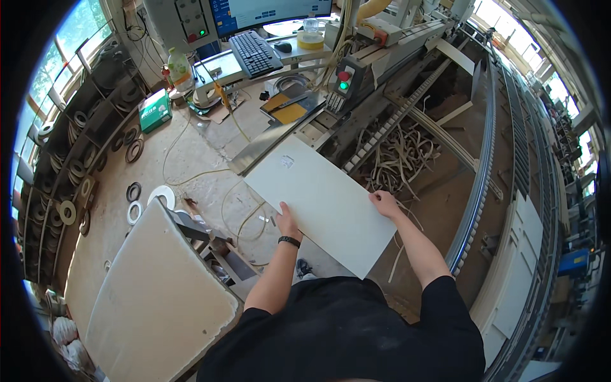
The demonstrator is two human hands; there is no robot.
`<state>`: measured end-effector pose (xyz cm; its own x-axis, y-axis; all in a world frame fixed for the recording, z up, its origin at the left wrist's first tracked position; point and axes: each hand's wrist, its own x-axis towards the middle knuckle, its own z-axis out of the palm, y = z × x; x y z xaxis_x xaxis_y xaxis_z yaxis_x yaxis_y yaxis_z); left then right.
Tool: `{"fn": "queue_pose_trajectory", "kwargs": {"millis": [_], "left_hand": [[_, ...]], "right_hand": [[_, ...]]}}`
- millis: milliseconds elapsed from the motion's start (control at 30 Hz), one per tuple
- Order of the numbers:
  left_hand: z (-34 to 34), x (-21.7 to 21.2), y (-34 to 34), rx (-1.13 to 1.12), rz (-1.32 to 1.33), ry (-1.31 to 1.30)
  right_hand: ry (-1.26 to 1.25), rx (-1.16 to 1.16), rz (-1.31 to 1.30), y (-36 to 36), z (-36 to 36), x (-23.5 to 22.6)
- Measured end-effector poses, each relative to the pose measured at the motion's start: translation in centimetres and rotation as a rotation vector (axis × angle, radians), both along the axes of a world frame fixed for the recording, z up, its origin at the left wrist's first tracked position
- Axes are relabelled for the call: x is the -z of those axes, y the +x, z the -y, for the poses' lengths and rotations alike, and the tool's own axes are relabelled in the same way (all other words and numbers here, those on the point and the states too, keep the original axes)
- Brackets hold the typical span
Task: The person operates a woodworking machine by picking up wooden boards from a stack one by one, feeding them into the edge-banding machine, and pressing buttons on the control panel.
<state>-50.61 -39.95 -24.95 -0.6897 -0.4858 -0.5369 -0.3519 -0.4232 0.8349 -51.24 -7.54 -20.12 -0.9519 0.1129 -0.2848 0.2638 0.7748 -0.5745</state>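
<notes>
A white rectangular panel [324, 204] with a small printed label [287, 162] near its far end lies across the middle of the view, in front of my body. My left hand [287, 220] grips its left edge, thumb on top and the other fingers hidden beneath. At the right edge my right hand [384, 204] is closed on the panel with curled fingers. The panel's far end meets the metal ledge [280, 143] of the machine; whether it rests on that ledge I cannot tell. A dark band circles my left wrist.
A beige-topped table [159, 299] stands at my left. Trimmed strips [404, 156] heap beneath the machine's rail at right. A control box [345, 79] with red and green buttons, a keyboard [256, 53] and a monitor sit ahead. White panels [512, 267] are stacked at far right; cables cross the floor.
</notes>
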Motion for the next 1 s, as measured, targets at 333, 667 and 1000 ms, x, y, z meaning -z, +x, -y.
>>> {"fn": "queue_pose_trajectory", "kwargs": {"millis": [333,667,1000], "left_hand": [[-0.4,0.1,-7.5,0.540,0.115,-0.341],[-8.9,-0.4,-16.2,0.700,0.167,-0.522],[-19.2,-0.3,-25.3,0.649,0.184,-0.526]], "right_hand": [[-0.048,0.098,-0.130,-7.4,-3.9,1.1],[0.024,0.131,-0.086,-15.9,-12.9,0.7],[0.079,0.159,-0.109,-24.1,-22.5,1.4]]}}
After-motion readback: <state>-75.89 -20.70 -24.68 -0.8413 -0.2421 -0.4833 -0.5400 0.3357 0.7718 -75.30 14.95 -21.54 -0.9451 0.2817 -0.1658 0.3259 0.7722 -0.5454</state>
